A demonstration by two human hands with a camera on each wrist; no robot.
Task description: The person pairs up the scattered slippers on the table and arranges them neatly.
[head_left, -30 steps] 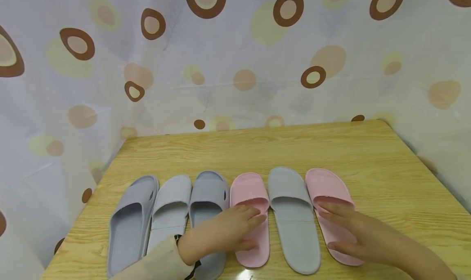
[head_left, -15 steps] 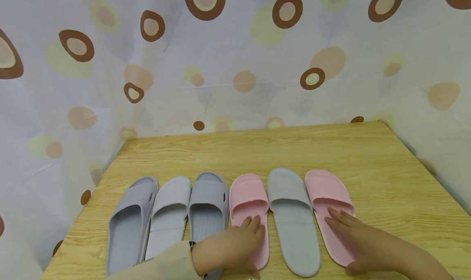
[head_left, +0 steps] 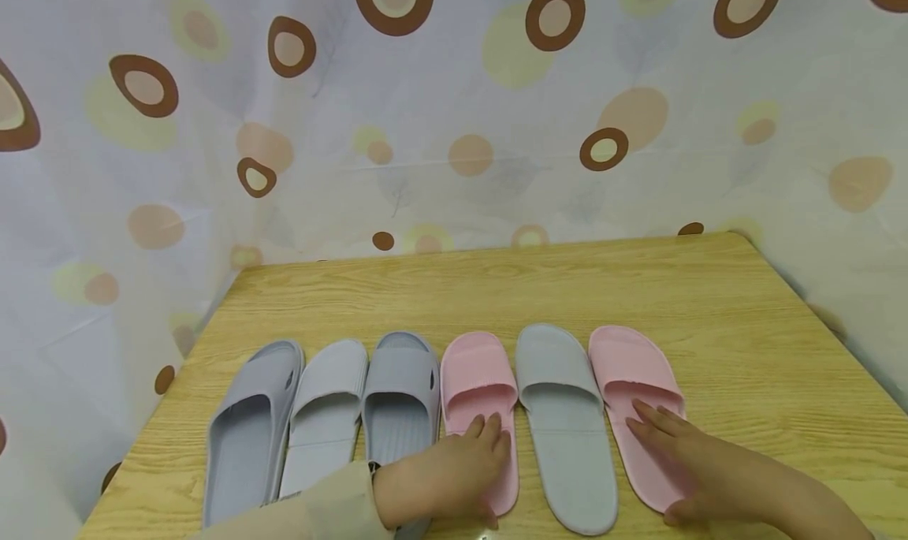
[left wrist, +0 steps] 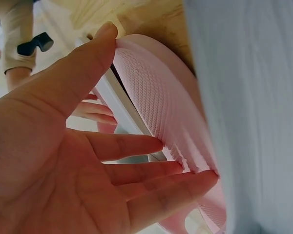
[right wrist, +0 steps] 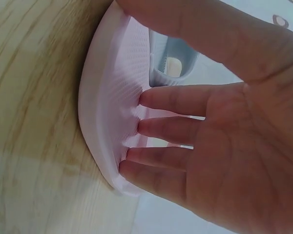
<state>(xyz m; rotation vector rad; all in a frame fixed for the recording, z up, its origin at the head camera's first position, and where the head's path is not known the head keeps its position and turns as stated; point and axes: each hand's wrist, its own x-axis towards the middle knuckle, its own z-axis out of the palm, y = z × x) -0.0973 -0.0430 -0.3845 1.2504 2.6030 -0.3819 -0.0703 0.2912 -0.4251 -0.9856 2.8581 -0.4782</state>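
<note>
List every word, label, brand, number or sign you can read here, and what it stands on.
None: no text can be read in any view. The pink slippers and grey slippers show no lettering; the patterned backdrop bears printed shapes, no letters.

Head view: above the tabletop (head_left: pixel 496 292), near side, facing forward and down, far edge in frame. Left wrist view: close, tilted, onto the left pink slipper (left wrist: pixel 154 85). Right wrist view: close, turned sideways, onto the right pink slipper (right wrist: pixel 112 102). Head view shares both.
</note>
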